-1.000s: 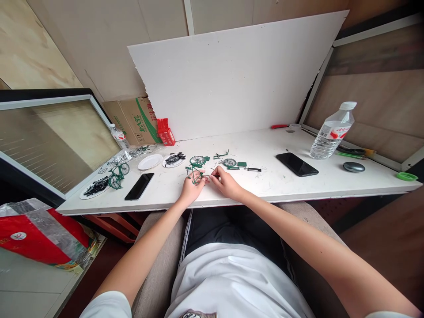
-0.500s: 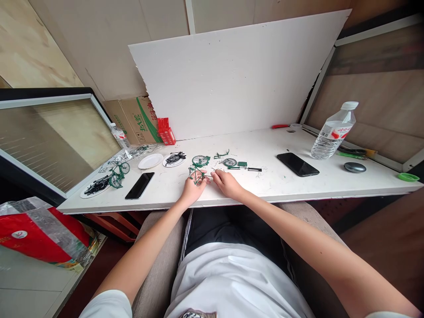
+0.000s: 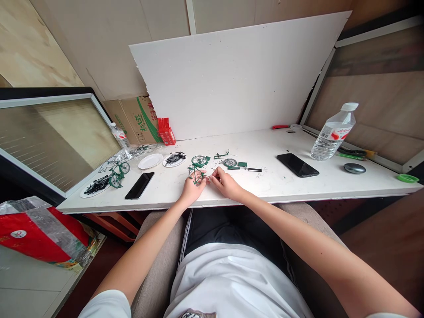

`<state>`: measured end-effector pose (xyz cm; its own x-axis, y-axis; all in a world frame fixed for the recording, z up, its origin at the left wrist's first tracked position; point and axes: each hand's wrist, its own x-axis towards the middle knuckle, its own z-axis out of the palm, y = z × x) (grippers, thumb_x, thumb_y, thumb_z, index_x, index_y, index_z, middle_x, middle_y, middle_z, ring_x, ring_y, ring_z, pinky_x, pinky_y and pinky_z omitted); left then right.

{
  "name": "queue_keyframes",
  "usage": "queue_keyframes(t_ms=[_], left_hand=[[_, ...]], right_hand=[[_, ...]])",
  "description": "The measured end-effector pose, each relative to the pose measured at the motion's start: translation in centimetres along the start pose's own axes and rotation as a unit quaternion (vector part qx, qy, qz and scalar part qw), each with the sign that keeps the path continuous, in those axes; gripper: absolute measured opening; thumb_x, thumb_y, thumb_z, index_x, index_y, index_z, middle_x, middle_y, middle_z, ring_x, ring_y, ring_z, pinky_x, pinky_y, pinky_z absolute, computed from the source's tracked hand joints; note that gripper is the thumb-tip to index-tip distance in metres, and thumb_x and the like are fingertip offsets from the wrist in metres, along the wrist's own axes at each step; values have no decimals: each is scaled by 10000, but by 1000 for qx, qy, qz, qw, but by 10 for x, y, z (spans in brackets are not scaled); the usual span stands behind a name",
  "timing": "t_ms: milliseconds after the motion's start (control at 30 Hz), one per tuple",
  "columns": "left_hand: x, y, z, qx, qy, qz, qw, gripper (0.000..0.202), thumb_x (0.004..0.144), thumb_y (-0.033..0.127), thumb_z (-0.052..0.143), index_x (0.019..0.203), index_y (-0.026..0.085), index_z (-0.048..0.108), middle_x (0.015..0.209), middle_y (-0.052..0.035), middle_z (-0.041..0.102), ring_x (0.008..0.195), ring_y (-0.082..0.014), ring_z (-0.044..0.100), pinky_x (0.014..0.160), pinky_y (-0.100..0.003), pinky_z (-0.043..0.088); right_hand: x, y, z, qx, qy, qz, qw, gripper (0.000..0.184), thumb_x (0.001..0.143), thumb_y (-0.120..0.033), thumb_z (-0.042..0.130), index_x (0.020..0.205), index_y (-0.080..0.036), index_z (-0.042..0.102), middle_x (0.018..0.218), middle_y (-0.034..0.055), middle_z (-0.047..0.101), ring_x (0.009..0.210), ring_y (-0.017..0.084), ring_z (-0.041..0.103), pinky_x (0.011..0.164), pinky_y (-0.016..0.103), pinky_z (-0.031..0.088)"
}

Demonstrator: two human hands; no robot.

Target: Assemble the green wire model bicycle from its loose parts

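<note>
My left hand (image 3: 192, 189) grips a small green model bicycle frame (image 3: 196, 168) with one spoked wheel, held just above the white table (image 3: 265, 185). My right hand (image 3: 226, 183) is pinched close beside it, its fingertips at the frame's right side on a tiny part I cannot make out. Loose green parts lie just beyond: a second wheel (image 3: 229, 162), a handlebar piece (image 3: 221, 155) and a green and black rod (image 3: 245, 167).
A finished green model bicycle (image 3: 117, 173), white plates of parts (image 3: 150, 161) and a black phone (image 3: 139, 185) lie to the left. Another phone (image 3: 297, 164), a water bottle (image 3: 333, 131) and a dark mouse (image 3: 354, 168) sit to the right. A white board (image 3: 232, 75) leans behind.
Both hands have stayed at the frame with only slight finger shifts; the right fingertips have closed in a little on the frame.
</note>
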<state>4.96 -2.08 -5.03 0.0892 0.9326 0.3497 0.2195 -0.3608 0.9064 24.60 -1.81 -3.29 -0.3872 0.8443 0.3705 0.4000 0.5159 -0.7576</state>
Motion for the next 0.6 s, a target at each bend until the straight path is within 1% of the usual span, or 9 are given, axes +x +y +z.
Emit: queue_keyframes(t_ms=[67, 233, 367, 433, 600], left_hand=[[0, -1, 0, -9, -7, 3, 1000, 329, 926, 283, 715, 1223, 165, 637, 1024, -116, 782, 906, -225, 784, 846, -355, 603], [-1, 0, 1, -33, -22, 4, 999, 337, 912, 278, 717, 1217, 170, 621, 1020, -107, 777, 927, -221, 787, 914, -380, 608], [-3, 3, 1, -38, -35, 7, 999, 344, 908, 285, 726, 1217, 175, 624, 1017, -107, 776, 953, -226, 784, 950, -396, 601], [-3, 4, 1, -37, -39, 10, 998, 347, 910, 280, 724, 1225, 176, 624, 1024, -108, 778, 967, -225, 783, 961, -397, 597], [-4, 4, 3, -44, -33, 13, 998, 339, 908, 260, 716, 1221, 169, 623, 1014, -113, 787, 956, -223, 785, 963, -400, 598]], right_hand=[[1, 2, 0, 2, 4, 2, 1000, 223, 1052, -455, 468, 983, -243, 462, 981, 50, 731, 813, 195, 631, 746, 316, 449], [2, 3, 1, -25, 13, 20, 999, 256, 1054, -475, 462, 937, -248, 451, 843, 12, 673, 705, 181, 565, 678, 303, 401], [2, 2, 1, -66, 20, 25, 997, 323, 1078, -486, 403, 858, -252, 432, 722, -6, 586, 647, 180, 500, 645, 302, 364], [2, 2, 1, -78, 22, 22, 996, 346, 1086, -484, 380, 831, -254, 422, 696, -8, 557, 636, 181, 481, 640, 303, 359], [2, 0, 0, -72, 19, 14, 997, 370, 1105, -489, 340, 839, -253, 439, 712, -1, 569, 659, 190, 526, 655, 305, 377]])
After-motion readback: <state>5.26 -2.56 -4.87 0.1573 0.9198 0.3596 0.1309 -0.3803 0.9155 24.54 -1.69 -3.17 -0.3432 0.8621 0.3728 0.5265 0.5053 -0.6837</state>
